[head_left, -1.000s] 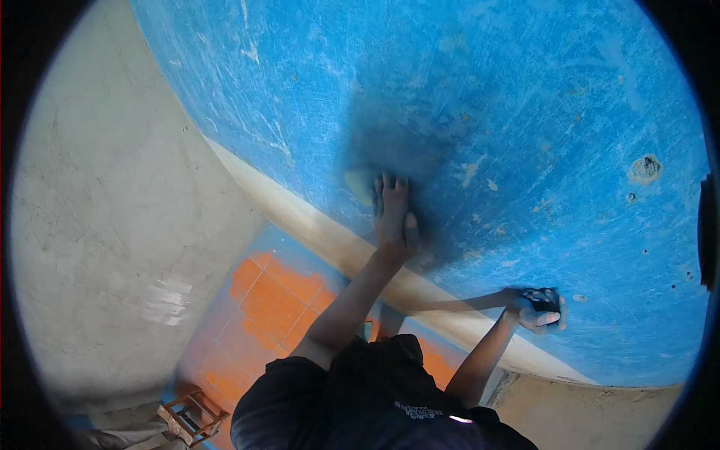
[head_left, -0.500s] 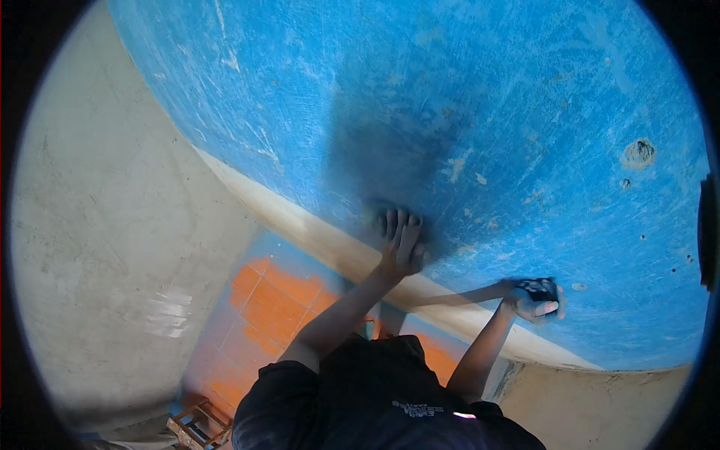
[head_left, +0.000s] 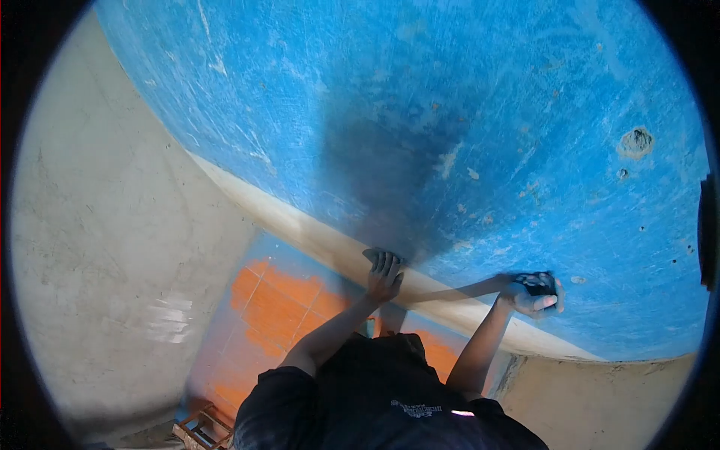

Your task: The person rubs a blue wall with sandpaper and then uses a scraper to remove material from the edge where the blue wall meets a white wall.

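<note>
A scuffed blue wall (head_left: 480,97) fills the upper part of the head view, with a pale strip (head_left: 247,196) along its lower edge. My left hand (head_left: 385,279) is at that strip, fingers closed over a dark flat piece (head_left: 370,255) that shows beside the fingertips. Further right, my right hand (head_left: 531,300) rests close against the blue surface. Its fingers curl around a dark thing with pale marks (head_left: 536,280), whose kind I cannot tell. A dark shadow spreads over the wall above my left hand.
Orange floor tiles (head_left: 271,301) with a bluish dusty film lie below the wall. A brown wooden frame (head_left: 202,429) stands at the lower left. A grey plain wall (head_left: 105,225) rises on the left. The blue wall has a chipped hole (head_left: 637,142) at right.
My left hand has moved down from the blue surface to the pale strip, its dark piece with it. My right hand stays in almost the same place.
</note>
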{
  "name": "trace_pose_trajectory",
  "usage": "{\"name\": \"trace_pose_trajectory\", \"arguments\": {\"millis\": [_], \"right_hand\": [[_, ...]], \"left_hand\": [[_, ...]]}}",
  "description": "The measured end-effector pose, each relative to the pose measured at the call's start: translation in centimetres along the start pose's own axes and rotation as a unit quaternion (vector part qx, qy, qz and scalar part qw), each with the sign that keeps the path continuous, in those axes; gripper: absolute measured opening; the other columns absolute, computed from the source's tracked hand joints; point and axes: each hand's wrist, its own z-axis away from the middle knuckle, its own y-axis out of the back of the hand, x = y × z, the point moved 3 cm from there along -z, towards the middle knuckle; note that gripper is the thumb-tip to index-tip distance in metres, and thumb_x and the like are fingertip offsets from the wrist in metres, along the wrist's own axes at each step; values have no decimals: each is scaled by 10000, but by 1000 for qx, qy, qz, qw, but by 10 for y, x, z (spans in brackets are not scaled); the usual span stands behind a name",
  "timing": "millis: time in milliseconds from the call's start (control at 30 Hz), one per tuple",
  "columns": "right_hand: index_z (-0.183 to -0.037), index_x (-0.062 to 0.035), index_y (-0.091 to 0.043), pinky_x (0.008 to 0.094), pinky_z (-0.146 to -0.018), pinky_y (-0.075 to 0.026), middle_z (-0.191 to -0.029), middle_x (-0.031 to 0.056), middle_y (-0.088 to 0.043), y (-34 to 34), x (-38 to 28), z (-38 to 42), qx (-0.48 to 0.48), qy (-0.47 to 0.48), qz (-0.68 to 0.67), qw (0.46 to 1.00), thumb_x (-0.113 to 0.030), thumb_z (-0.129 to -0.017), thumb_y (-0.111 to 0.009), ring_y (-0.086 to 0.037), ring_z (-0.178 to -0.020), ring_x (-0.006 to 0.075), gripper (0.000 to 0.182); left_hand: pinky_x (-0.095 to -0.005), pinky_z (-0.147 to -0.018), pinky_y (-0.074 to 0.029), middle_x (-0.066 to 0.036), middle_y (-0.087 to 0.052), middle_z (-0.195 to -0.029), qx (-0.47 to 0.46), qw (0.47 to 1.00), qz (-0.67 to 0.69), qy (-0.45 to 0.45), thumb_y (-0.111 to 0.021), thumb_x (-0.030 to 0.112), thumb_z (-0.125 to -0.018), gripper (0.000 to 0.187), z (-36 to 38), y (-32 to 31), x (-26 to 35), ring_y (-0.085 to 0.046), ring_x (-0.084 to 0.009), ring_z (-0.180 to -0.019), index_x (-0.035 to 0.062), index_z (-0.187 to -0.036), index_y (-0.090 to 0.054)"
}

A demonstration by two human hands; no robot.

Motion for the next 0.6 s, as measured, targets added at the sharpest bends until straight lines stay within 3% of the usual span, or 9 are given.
{"name": "trace_pose_trajectory", "arguments": {"millis": [67, 133, 233, 267, 333, 400, 500, 600], "right_hand": [[-876, 10, -471, 248, -472, -430, -716, 95, -479, 3, 0, 3, 16, -25, -7, 1000, -303, -934, -358, -459, -508, 134, 337], [-867, 18, -487, 289, -524, -451, -712, 121, -521, 5, 2, 5, 25, -63, -34, 997, -308, -921, -383, -481, -549, 163, 346], [-893, 0, -464, 245, -462, -420, -706, 78, -450, 5, 2, 5, 12, -64, -21, 998, -343, -937, -372, -444, -490, 122, 357], [-894, -1, -465, 245, -459, -418, -702, 76, -448, 4, 1, 5, 7, -60, -22, 998, -340, -938, -368, -443, -493, 121, 355], [-895, -3, -465, 244, -453, -414, -696, 71, -445, 2, -2, 4, 1, -52, -22, 998, -335, -941, -360, -440, -498, 120, 351], [-891, -5, -467, 248, -453, -415, -686, 67, -444, 0, -5, 5, -7, -36, -28, 999, -316, -942, -354, -430, -506, 115, 334], [-887, -6, -473, 248, -452, -410, -683, 64, -445, 1, -5, 10, -41, 3, -6, 999, -299, -940, -348, -424, -520, 116, 322], [-881, -10, -479, 247, -448, -405, -676, 56, -437, 1, -4, 11, -54, 24, -4, 998, -286, -939, -340, -421, -533, 119, 314]], "left_hand": [[-618, -928, -318, -377, -470, -1134, 73, 996, -51, -14, -468, 211, -867, 422, -44, 12, 18, -428, -540, -1093, -104, -1147, -469], [-629, -933, -299, -357, -480, -1146, 209, 977, -29, -36, -440, 232, -886, 407, -103, 51, 51, -419, -541, -1107, -98, -1120, -483], [-623, -927, -305, -321, -495, -1147, 207, 978, 17, -23, -429, 250, -892, 410, -136, 81, 66, -420, -533, -1110, -85, -1121, -489], [-614, -925, -315, -310, -500, -1136, 167, 986, 5, -23, -437, 244, -887, 403, -124, 66, 57, -431, -528, -1092, -82, -1118, -491], [-597, -919, -334, -288, -511, -1114, 86, 996, -18, -25, -451, 231, -876, 391, -59, 11, 20, -454, -519, -1055, -75, -1114, -495], [-597, -905, -346, -284, -511, -1068, -63, 997, -37, -34, -472, 206, -854, 364, 14, -21, -14, -477, -509, -982, -73, -1085, -502], [-612, -896, -342, -287, -516, -1038, -16, 1000, -7, 6, -498, 191, -828, 333, 18, -2, -4, -485, -507, -940, -62, -1044, -512], [-623, -920, -311, -298, -510, -1079, 11, 998, 19, 61, -499, 184, -824, 330, -13, -5, 15, -464, -528, -999, -58, -1047, -513]]}}
